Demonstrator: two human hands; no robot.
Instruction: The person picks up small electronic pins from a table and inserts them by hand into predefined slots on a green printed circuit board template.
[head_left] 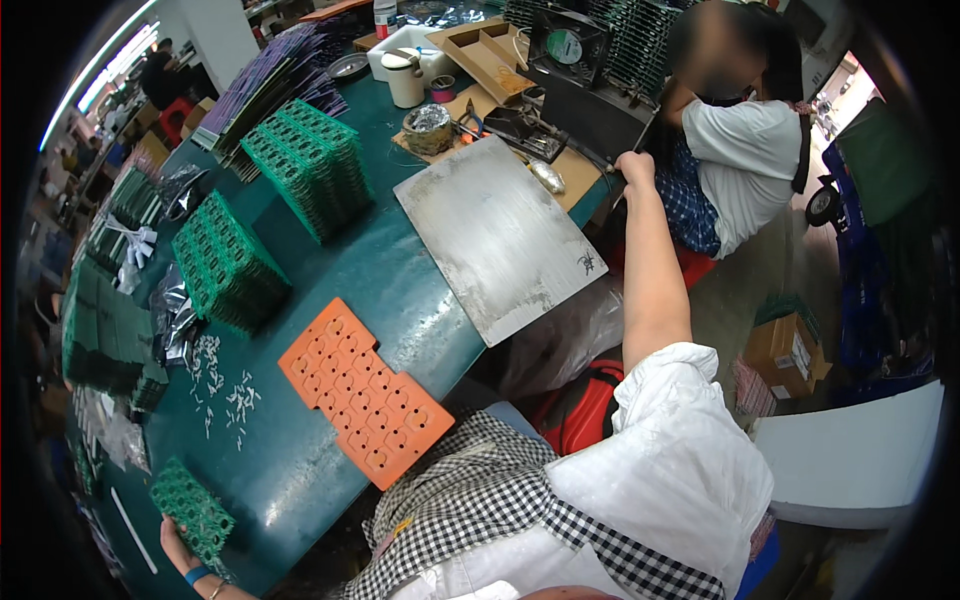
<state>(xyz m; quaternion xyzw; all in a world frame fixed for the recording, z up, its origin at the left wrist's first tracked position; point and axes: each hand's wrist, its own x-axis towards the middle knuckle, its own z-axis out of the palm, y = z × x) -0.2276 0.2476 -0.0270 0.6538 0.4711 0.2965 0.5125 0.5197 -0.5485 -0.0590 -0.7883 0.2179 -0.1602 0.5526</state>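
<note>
My left hand (176, 548) is at the lower left, its fingers closed on the edge of a green circuit board panel (192, 508). My right arm stretches far out to the right. There my right hand (636, 170) is closed at the corner of a dark metal box (597, 122); what lies inside the fingers is too small to make out. In front of me an orange plate (365, 395) with rows of holes and recesses lies on the green table (300, 480). Small pale parts (240, 400) are scattered on the table left of it.
A flat metal plate (495, 235) lies at the table's right edge. Stacks of green panels (305, 165) stand at the left and back. A pot (404, 78), a tape roll (428, 128) and pliers (470, 120) are farther back. A co-worker (745, 140) sits at the right.
</note>
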